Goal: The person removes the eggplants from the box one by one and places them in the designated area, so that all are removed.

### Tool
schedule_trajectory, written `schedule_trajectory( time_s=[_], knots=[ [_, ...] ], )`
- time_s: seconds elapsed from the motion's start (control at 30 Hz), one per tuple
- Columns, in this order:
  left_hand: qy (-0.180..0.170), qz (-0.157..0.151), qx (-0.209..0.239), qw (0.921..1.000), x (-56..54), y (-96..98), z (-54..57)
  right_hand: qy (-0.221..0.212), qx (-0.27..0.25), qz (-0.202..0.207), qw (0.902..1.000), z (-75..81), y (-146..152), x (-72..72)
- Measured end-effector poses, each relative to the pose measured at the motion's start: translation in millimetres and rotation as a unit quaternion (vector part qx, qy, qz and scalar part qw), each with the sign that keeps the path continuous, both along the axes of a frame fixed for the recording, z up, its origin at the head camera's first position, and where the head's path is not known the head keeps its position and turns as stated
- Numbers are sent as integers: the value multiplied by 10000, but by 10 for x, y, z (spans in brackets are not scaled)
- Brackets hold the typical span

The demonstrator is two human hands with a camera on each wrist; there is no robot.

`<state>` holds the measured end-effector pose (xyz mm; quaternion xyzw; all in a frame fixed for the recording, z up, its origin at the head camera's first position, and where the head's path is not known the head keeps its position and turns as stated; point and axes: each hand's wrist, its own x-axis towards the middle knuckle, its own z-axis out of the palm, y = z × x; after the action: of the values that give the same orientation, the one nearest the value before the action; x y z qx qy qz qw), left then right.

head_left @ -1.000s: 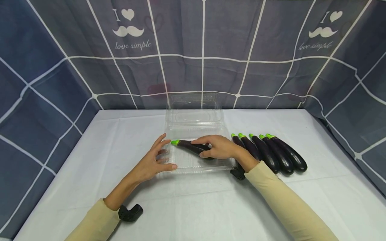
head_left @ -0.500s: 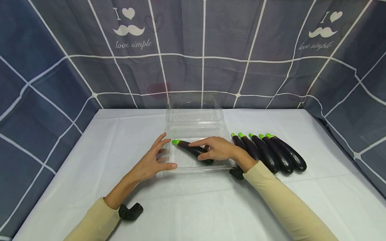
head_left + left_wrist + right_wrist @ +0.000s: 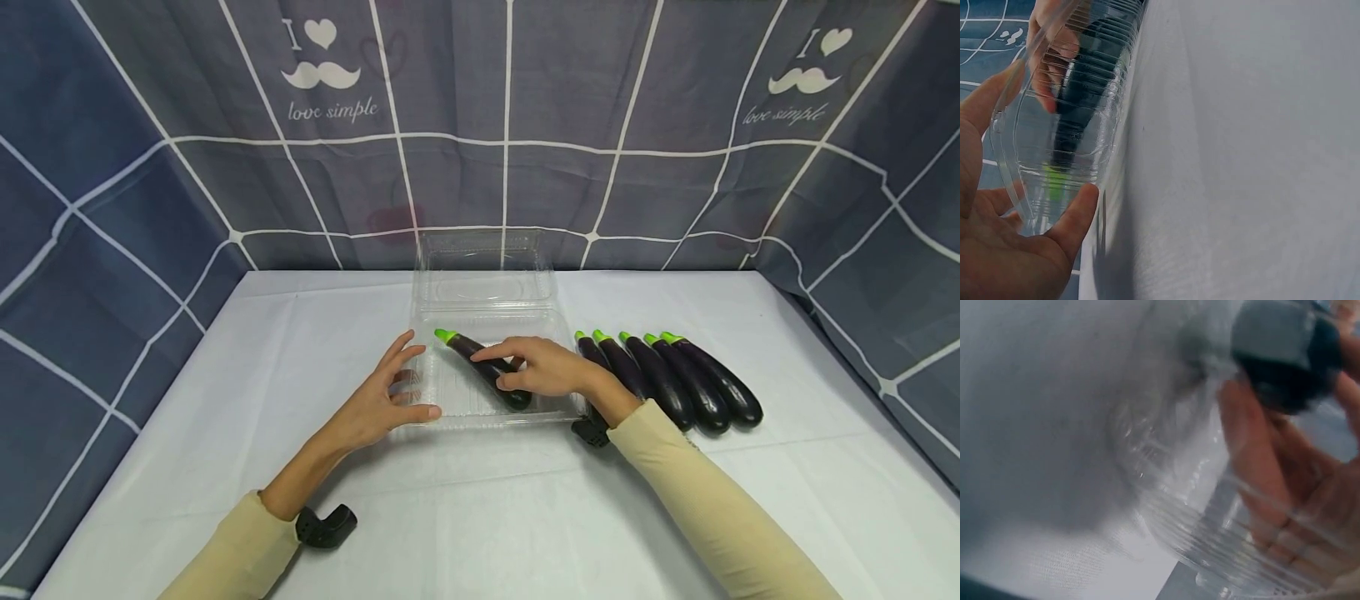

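Observation:
A clear plastic clamshell box [image 3: 450,396] lies on the white cloth with its lid [image 3: 483,287] raised at the back. Inside it, a dark purple eggplant [image 3: 483,372] lies slanted, green stem end toward the far left. My right hand [image 3: 551,367] pinches the thick end of this eggplant between thumb and fingers; the right wrist view is blurred but shows them around it. At the box's left end is my left hand [image 3: 375,404], its fingers spread. In the left wrist view its thumb [image 3: 1079,212] touches the near wall, and other fingers lie partly behind the plastic.
Several more eggplants [image 3: 660,387] lie in a slanted row right of the box, stems away from me. My right forearm passes over part of the row. A dark blue curtain [image 3: 562,192] with white lines rises behind and beside the table [image 3: 187,467].
The eggplant's stem end has swung away from me, leaving it more steeply slanted in the box. My right hand has shifted slightly with it; the left hand has stayed in place.

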<state>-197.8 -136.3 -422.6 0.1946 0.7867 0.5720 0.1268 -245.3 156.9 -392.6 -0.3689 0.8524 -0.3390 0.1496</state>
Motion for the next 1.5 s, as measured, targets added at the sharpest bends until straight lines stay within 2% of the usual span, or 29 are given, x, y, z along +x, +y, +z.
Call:
schedule_trajectory(
  time_s=[0.2,0.37,0.67,1.3,1.5],
  knots=[
    [-8,48,-29,10000,-5,7,-5,64,-422,-104,9990,-6,31,-13],
    [-18,81,-70,9999,-11,11,-11,211,-528,-410,9975,1,34,-12],
    [-15,114,-74,9999,-12,24,-10,-28,-561,-946,9939,19,41,5],
    [27,125,-48,9999,-10,24,-12,322,-702,-899,9929,-17,43,2],
    [10,121,-11,9999,-5,25,-14,71,-791,-967,9921,9,54,3]
  ],
)
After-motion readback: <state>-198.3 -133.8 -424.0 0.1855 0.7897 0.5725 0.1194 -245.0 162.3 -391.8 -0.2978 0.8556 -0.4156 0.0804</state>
